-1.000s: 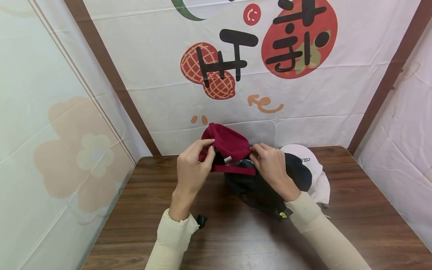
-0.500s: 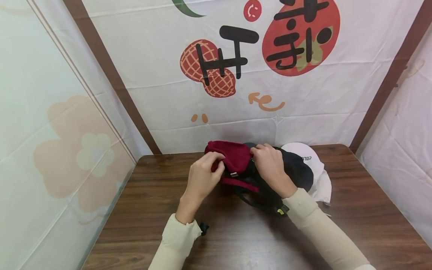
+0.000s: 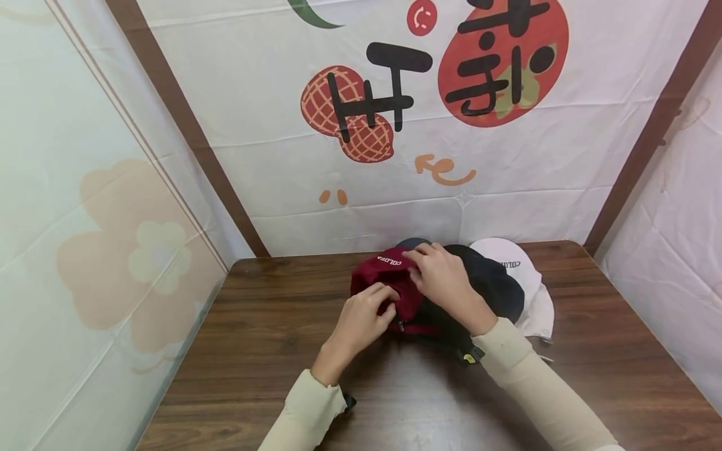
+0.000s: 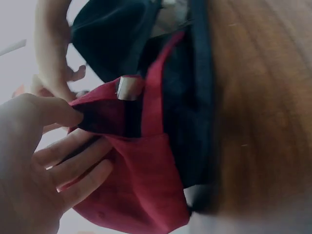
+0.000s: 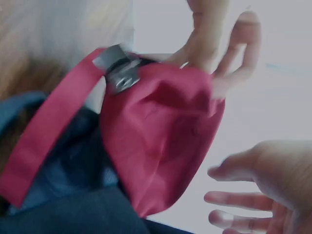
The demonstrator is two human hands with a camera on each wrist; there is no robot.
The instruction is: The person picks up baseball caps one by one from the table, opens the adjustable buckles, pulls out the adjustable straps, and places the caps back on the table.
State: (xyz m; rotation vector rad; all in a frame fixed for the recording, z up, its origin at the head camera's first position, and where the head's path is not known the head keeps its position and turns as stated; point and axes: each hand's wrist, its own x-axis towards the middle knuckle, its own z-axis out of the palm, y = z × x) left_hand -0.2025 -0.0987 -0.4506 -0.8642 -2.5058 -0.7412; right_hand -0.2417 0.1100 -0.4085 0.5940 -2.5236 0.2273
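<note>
A dark red baseball cap (image 3: pixel 366 279) with white lettering lies at the back of the table, against dark caps. My left hand (image 3: pixel 361 316) pinches its rear edge between thumb and fingers; in the left wrist view the red fabric (image 4: pixel 146 175) hangs beside the fingers. The strap and metal buckle (image 5: pixel 122 73) show in the right wrist view. My right hand (image 3: pixel 445 275) hovers by the cap's right side, its fingers (image 5: pixel 239 197) spread and apart from the fabric. Part of the crown is hidden behind the hands.
Right of the red cap sit a black cap (image 3: pixel 502 285) and a white cap (image 3: pixel 538 307), nested close together. A navy crown (image 3: pixel 414 242) peeks out behind. They rest on a brown wooden table (image 3: pixel 271 313), with a printed cloth wall (image 3: pixel 293 232) behind its far edge.
The red cap has come down from raised above the dark caps and turned, so its lettering shows. My left hand has moved right and down with it. My right hand has let go.
</note>
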